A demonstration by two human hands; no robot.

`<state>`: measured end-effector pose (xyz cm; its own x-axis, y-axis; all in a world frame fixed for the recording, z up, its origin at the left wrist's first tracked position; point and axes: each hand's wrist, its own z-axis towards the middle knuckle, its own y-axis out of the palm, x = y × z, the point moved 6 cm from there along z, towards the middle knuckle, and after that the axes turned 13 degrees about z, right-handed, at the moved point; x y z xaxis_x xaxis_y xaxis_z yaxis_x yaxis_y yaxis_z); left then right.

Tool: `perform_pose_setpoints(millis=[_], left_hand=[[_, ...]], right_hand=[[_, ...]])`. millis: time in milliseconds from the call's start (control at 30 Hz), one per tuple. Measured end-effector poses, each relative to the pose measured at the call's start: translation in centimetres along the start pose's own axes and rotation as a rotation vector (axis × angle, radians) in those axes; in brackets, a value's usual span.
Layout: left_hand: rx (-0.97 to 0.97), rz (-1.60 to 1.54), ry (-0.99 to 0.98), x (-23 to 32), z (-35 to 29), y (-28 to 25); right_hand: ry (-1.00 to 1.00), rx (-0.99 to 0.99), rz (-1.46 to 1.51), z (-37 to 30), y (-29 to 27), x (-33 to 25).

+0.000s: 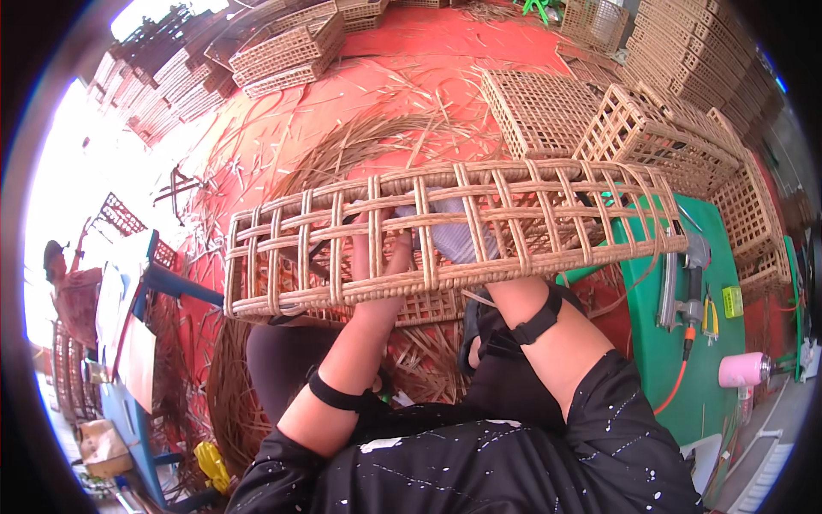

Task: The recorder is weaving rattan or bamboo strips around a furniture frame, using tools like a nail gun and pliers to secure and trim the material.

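Observation:
A long woven rattan basket [428, 278] with an open lattice lies across in front of me, above my knees. Both my hands are inside it, partly covered by the strands of the near side. My left hand [383, 255] is bare, its fingers bent around something that the lattice hides. Close on its right is my right hand [462, 230] in a grey striped glove. Its fingers curl toward the left hand, and what they hold cannot be made out. A loose strand hangs from the basket's right end.
A green table [706, 377] at my right bears an air nailer [689, 295] with an orange hose, pliers [710, 317], a yellow-green box [733, 301] and a pink bottle [743, 370]. Lattice baskets [539, 111] stand beyond. Rattan strips litter the red floor [402, 68]. Another person [77, 291] is at far left.

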<state>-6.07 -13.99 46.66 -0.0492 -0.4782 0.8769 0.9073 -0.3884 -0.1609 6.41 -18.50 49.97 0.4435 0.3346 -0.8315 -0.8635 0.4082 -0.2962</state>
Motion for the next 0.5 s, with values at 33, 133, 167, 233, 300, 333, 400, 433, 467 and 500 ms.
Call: perform_pose_setpoints(millis=[33,133,167,233,300,333,400,433,467,500], left_hand=[[0.028,0.126,0.035,0.2,-0.2,-0.3],[0.096,0.354,0.239,2.3,-0.6,1.6],[0.103,0.370,0.236,2.5,-0.8,1.2],[-0.081,0.402,0.096,2.1,-0.9,1.4],[-0.049,0.577,0.256,4.1,-1.0,2.4],[-0.019,0.430,0.159,4.0,-0.6,2.6],[0.017,0.379,0.121,4.0,-0.5,2.6],[0.015,0.379,0.122,3.9,-0.5,2.7],[0.009,0.252,0.068,3.2,-0.5,2.8],[0.009,0.130,0.012,2.5,-0.6,2.7]], right_hand=[[-0.022,-0.037,-0.121,-0.1,0.2,-0.3],[0.004,-0.050,-0.419,-0.7,-1.4,-1.2],[-0.003,-0.058,-0.404,-0.6,-0.7,-0.6],[-0.101,0.126,0.383,-0.5,-0.3,1.9],[-0.052,0.089,0.056,-0.2,-0.3,3.5],[-0.037,0.101,-0.038,-0.3,-0.7,2.3],[-0.027,0.125,-0.124,-0.3,-1.0,1.3],[-0.018,0.132,-0.154,-0.3,-1.2,1.2],[-0.014,0.144,-0.170,-0.3,-1.4,1.1],[-0.015,0.149,-0.184,-0.3,-1.3,0.9]])
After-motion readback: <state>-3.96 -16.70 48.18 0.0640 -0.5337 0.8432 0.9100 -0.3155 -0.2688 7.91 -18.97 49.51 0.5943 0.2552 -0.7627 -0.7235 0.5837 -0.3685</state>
